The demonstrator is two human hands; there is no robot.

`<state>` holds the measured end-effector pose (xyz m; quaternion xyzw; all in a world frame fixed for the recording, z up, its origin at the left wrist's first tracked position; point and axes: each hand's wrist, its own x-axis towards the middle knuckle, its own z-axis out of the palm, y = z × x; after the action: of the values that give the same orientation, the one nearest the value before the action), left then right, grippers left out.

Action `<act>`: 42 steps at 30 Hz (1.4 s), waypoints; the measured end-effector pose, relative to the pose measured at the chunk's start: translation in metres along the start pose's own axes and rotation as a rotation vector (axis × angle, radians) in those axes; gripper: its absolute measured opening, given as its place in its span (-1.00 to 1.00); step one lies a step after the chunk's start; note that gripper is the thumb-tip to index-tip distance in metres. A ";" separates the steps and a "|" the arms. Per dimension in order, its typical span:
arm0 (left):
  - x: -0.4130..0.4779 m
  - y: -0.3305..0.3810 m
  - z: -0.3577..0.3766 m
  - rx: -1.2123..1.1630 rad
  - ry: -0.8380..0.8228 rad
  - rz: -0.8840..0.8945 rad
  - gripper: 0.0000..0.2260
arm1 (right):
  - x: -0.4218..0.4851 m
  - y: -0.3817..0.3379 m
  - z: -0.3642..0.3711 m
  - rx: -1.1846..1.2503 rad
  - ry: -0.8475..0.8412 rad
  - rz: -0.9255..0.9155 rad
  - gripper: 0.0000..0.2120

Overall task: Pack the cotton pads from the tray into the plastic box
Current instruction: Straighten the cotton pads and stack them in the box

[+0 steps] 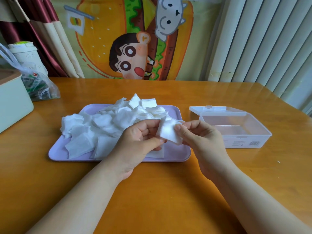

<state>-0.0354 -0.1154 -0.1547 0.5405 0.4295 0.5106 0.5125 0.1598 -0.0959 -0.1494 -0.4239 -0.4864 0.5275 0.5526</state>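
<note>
A lilac tray lies in the middle of the wooden table, heaped with several square white cotton pads. Above the tray's right front part, my left hand and my right hand both pinch a small stack of cotton pads, the left at its left edge, the right at its right edge. The clear plastic box stands to the right of the tray with its hinged lid open toward the back. I see nothing inside the box.
A pale green container sits at the table's left edge, with a plastic bag of packets and a white cup behind it. A cartoon cloth hangs behind the table; blinds are at the right.
</note>
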 end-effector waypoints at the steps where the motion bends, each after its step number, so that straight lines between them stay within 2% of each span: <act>1: 0.000 0.000 -0.002 -0.002 -0.010 -0.012 -0.61 | -0.001 0.000 0.000 -0.006 -0.008 -0.008 -0.86; 4: 0.001 0.004 -0.005 -0.070 -0.045 -0.065 -0.59 | -0.002 0.000 0.000 -0.032 0.003 -0.036 -0.86; 7: 0.001 0.005 -0.002 -0.047 0.039 -0.080 -0.67 | -0.001 0.000 0.001 -0.072 0.035 -0.082 -0.77; 11: 0.000 0.002 0.001 -0.030 0.127 -0.010 -0.68 | 0.000 0.001 0.000 -0.057 -0.068 0.008 -0.41; 12: 0.001 0.004 0.000 -0.041 0.132 0.007 -0.67 | 0.000 0.002 0.001 -0.055 -0.111 0.035 -0.44; 14: 0.001 0.006 -0.003 -0.015 0.137 0.030 -0.69 | -0.001 0.002 0.002 -0.092 -0.162 0.029 -0.74; 15: 0.002 0.006 -0.005 0.047 0.155 0.043 -0.71 | -0.002 0.003 0.002 -0.101 -0.143 0.010 -0.87; 16: 0.002 0.005 -0.009 0.170 0.192 0.067 -0.72 | -0.002 0.005 0.002 -0.113 -0.104 -0.019 -0.91; 18: 0.004 0.000 -0.018 0.523 0.232 0.104 -0.74 | -0.001 0.005 0.000 -0.214 -0.023 -0.113 -0.89; 20: 0.004 -0.005 -0.024 0.787 0.176 0.082 -0.71 | -0.001 0.004 0.000 -0.344 0.016 -0.201 -0.93; 24: 0.006 -0.009 -0.027 0.957 0.050 0.035 -0.71 | 0.002 0.014 -0.002 -0.482 0.049 -0.194 -0.98; 29: 0.006 -0.009 -0.025 0.996 0.000 0.052 -0.93 | 0.006 0.023 -0.005 -0.476 0.067 -0.140 -0.91; 32: 0.005 -0.009 -0.022 1.000 -0.022 0.023 -0.91 | 0.005 0.024 -0.003 -0.478 0.056 -0.136 -0.91; 35: 0.004 -0.009 -0.022 0.980 -0.026 0.069 -0.89 | 0.004 0.023 -0.003 -0.465 0.062 -0.127 -0.91; 39: 0.001 -0.002 -0.020 0.733 0.139 0.163 -0.91 | 0.003 0.022 -0.004 -0.440 0.066 -0.109 -0.89; 42: 0.001 0.003 -0.016 0.487 0.130 0.167 -0.88 | 0.003 0.022 -0.003 -0.406 0.060 -0.101 -0.91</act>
<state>-0.0513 -0.1130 -0.1521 0.6476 0.5258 0.4661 0.2947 0.1586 -0.0910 -0.1708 -0.5172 -0.5868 0.3774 0.4957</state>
